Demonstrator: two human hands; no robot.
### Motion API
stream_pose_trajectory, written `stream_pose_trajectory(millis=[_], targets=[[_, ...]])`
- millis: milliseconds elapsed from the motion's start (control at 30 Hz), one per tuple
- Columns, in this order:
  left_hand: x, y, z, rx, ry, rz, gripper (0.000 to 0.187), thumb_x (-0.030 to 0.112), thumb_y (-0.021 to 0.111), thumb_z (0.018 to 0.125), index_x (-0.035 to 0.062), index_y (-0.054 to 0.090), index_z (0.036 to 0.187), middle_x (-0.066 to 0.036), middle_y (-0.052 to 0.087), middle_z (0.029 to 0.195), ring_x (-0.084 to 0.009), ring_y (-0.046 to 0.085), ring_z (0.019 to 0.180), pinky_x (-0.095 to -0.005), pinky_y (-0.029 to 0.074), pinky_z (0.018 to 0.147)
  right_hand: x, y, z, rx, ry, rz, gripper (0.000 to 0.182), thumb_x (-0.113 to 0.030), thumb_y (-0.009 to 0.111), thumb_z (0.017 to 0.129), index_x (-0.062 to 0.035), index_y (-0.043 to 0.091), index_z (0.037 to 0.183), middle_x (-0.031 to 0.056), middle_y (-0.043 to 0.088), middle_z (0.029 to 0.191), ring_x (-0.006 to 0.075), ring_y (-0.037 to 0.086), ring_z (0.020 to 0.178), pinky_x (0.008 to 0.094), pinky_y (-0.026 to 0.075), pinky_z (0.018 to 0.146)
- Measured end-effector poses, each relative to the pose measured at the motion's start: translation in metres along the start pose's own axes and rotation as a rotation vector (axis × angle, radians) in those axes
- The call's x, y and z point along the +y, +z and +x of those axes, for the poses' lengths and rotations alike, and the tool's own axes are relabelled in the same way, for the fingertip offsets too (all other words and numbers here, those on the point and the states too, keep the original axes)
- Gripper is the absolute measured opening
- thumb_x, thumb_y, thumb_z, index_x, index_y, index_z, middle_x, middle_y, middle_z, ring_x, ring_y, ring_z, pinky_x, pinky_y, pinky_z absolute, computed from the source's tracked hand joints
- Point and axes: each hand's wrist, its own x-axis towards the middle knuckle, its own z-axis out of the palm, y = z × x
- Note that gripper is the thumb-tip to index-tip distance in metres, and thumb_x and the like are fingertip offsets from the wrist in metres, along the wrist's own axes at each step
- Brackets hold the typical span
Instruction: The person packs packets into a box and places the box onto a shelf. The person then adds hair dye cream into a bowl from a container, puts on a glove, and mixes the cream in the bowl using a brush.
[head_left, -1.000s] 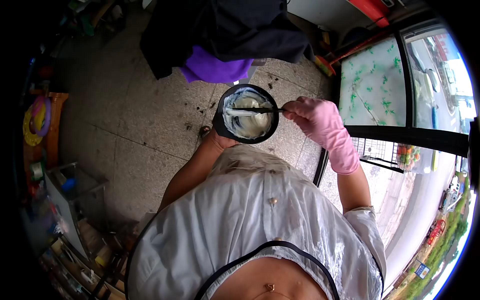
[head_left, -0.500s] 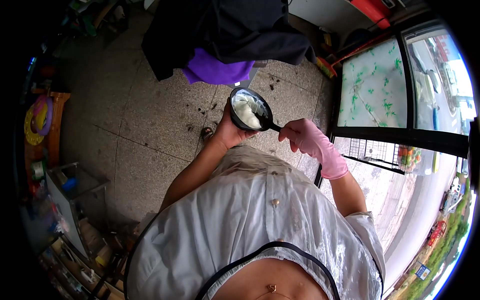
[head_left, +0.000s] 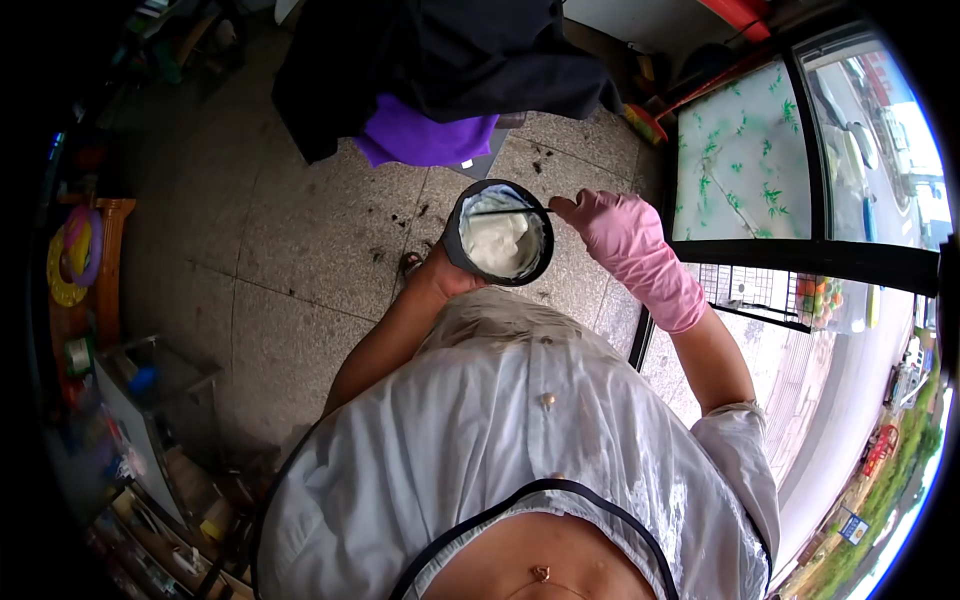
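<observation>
My bare left hand [head_left: 452, 272] is wrapped round the lower left side of a black mixing bowl [head_left: 452, 240], holding it above the floor in front of my body. The bowl is tilted so that its inside shows. Thick white cream [head_left: 500, 243] lies in it and smears the inner wall. My right hand [head_left: 622, 235], in a pink rubber glove, is closed on the handle of a black tint brush [head_left: 505, 211]. The brush lies edge-on across the bowl's upper part, above the cream; its bristles are hard to make out from this side.
Ahead, black cloth [head_left: 470, 60] and a purple cloth [head_left: 425, 130] drape over something. Dark hair-like bits [head_left: 425, 210] lie on the tiled floor [head_left: 300, 220]. A glass door [head_left: 745, 160] with a wire rack [head_left: 750, 290] is on the right. A metal cart [head_left: 150, 400] stands left.
My right hand has lifted and turned, bringing the brush from lying in the cream to edge-on near the bowl's upper rim. The bowl has tipped further toward me.
</observation>
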Motion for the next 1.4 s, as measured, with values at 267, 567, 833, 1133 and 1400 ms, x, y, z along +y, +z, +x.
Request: stream_pose_trajectory(millis=[267,567,833,1133,1400], targets=[[0.010,-0.022,-0.008,0.153,0.130,0.139,0.069,0.065,0.034,0.085,0.0096,0.044,0.125,-0.013,0.056,0.116,-0.0285,0.060,0.097,-0.0428,0.056,0.070,-0.021,0.003,-0.014,-0.584,0.492,0.822,0.020,-0.015,0.046,0.090,-0.0123,0.064,0.100,0.0126,0.059,0.066,0.0272,0.058,0.059,0.0355,0.046,0.055],[0.000,0.005,-0.010,-0.041,0.082,0.029,0.058,0.050,0.038,0.090,0.0044,0.047,0.124,-0.014,0.054,0.120,-0.0297,0.056,0.106,-0.0462,0.048,0.089,-0.020,-0.004,-0.028,-0.071,-0.027,0.111,0.033,-0.008,0.056,0.082,-0.0226,0.060,0.111,0.0067,0.054,0.064,0.0203,0.056,0.052,0.0314,0.045,0.044],[-0.003,0.000,-0.008,-0.002,0.036,0.111,0.049,0.042,0.040,0.092,0.0053,0.048,0.123,-0.010,0.057,0.118,-0.0243,0.057,0.106,-0.0406,0.048,0.089,-0.014,0.008,-0.016,-0.038,0.130,-0.073,0.021,-0.021,0.057,0.085,-0.0174,0.061,0.105,0.0087,0.056,0.064,0.0236,0.056,0.051,0.0356,0.044,0.043],[0.001,-0.011,-0.016,-0.038,0.120,0.070,0.055,0.050,0.042,0.089,0.0073,0.047,0.123,-0.010,0.054,0.120,-0.0253,0.056,0.107,-0.0427,0.050,0.086,-0.028,0.000,-0.033,-0.214,0.314,0.614,0.023,-0.008,0.049,0.087,-0.0112,0.061,0.107,0.0107,0.061,0.071,0.0222,0.060,0.058,0.0330,0.045,0.050],[-0.003,-0.011,-0.011,-0.009,0.106,0.068,0.057,0.049,0.036,0.091,0.0057,0.045,0.126,-0.014,0.051,0.125,-0.0296,0.053,0.111,-0.0460,0.047,0.090,-0.032,-0.005,-0.031,-0.084,-0.005,0.199,0.035,-0.010,0.053,0.081,-0.0181,0.058,0.115,0.0086,0.055,0.066,0.0236,0.056,0.049,0.0347,0.044,0.042]])
